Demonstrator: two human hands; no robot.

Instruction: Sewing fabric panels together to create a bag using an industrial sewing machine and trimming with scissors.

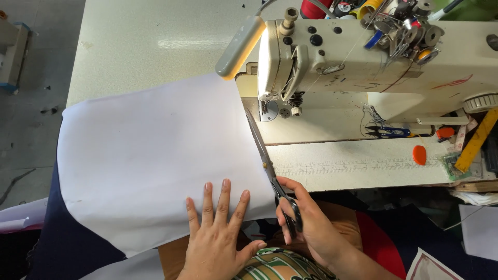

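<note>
The left hand (pixel 218 233) lies flat with fingers spread on the white fabric (pixel 155 155), pressing it down near the sewing table's (pixel 129 46) front edge. The right hand (pixel 306 223) is closed through the handles of the scissors (pixel 270 166), whose long blades run along the fabric's right edge toward the sewing machine (pixel 373 57). Small blue thread snips (pixel 386 132) rest on the machine bed.
</note>
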